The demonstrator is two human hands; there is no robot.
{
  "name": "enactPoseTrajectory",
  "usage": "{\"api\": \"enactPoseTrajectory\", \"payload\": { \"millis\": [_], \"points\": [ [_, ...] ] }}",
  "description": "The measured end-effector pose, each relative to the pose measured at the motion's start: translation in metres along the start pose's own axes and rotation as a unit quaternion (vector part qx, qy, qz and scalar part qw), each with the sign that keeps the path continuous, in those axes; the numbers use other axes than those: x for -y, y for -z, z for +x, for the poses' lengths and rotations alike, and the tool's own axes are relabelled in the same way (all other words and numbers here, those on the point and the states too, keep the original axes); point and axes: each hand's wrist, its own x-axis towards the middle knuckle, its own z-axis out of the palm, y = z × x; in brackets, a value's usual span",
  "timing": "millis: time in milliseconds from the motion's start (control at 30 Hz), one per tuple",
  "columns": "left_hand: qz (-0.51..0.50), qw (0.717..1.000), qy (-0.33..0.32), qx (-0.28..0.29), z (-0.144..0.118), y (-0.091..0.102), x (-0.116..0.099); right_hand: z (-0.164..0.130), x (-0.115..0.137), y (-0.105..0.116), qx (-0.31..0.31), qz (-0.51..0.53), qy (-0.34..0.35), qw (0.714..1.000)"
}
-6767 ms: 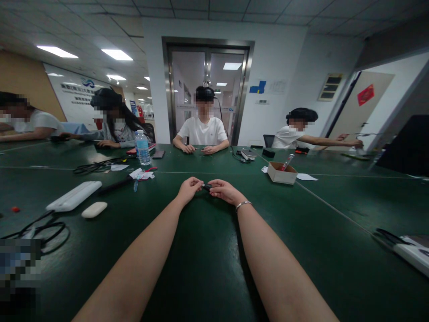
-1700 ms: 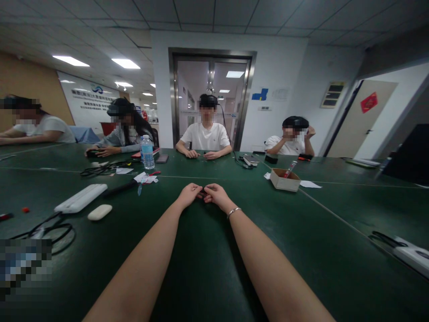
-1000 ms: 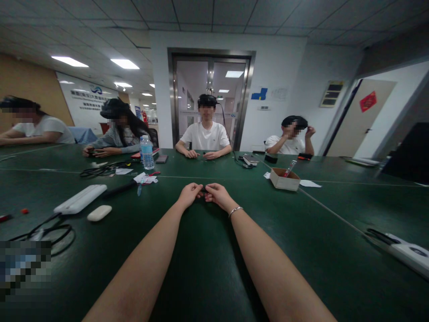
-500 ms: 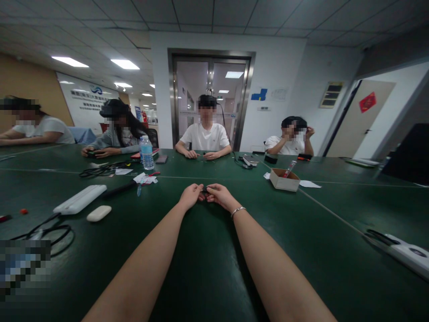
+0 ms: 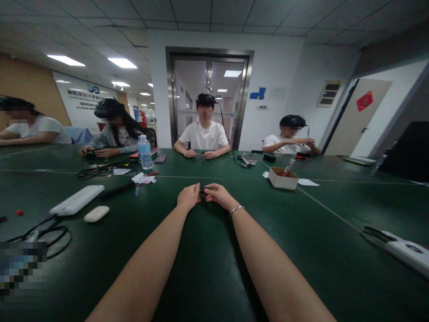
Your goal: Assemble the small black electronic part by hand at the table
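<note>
Just above the green table (image 5: 201,250), my two hands meet in the middle of the view. Between them is a small black object (image 5: 202,191), mostly covered by fingers; its kind cannot be made out. My left hand (image 5: 188,197) is closed on its left side, fingers pressed together. With thumb and fingers pinched, my right hand (image 5: 217,196) grips it from the right. A silver bangle (image 5: 236,210) circles my right wrist.
To the left lie a white power bank-like box (image 5: 77,200), a white oval case (image 5: 96,213) and black cables. A water bottle (image 5: 145,153) stands farther back. A small open box (image 5: 283,180) is at right, a white power strip (image 5: 407,251) at far right. Several people sit across.
My hands have shifted slightly left in the picture, still around the black object, with a little more space between them. A person at the right has lowered their hands from their head.
</note>
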Motion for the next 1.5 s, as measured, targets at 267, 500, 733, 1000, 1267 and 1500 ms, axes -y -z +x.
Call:
{"api": "enactPoseTrajectory", "payload": {
  "millis": [267, 500, 733, 1000, 1267, 1500],
  "points": [
    [0.050, 0.996, 0.072, 0.026, 0.001, 0.003, -0.014, 0.000, -0.001, 0.001, 0.014, -0.005, 0.018, 1.000],
    [0.058, 0.992, 0.109, 0.036, -0.005, 0.008, -0.026, -0.002, -0.001, 0.002, 0.026, -0.015, 0.039, 0.999],
    [0.017, 0.992, 0.126, 0.025, -0.004, 0.008, -0.024, -0.004, 0.000, 0.001, 0.039, -0.029, 0.059, 0.997],
    [0.011, 0.988, 0.150, 0.026, -0.003, 0.009, -0.029, -0.003, 0.000, 0.000, 0.032, -0.034, 0.072, 0.996],
    [0.019, 0.984, 0.170, 0.038, -0.004, 0.011, -0.033, -0.005, 0.002, -0.002, 0.020, -0.047, 0.073, 0.996],
    [0.024, 0.994, 0.097, 0.031, -0.003, 0.008, -0.018, -0.002, 0.000, -0.002, 0.006, -0.047, 0.036, 0.998]
  ]
}}
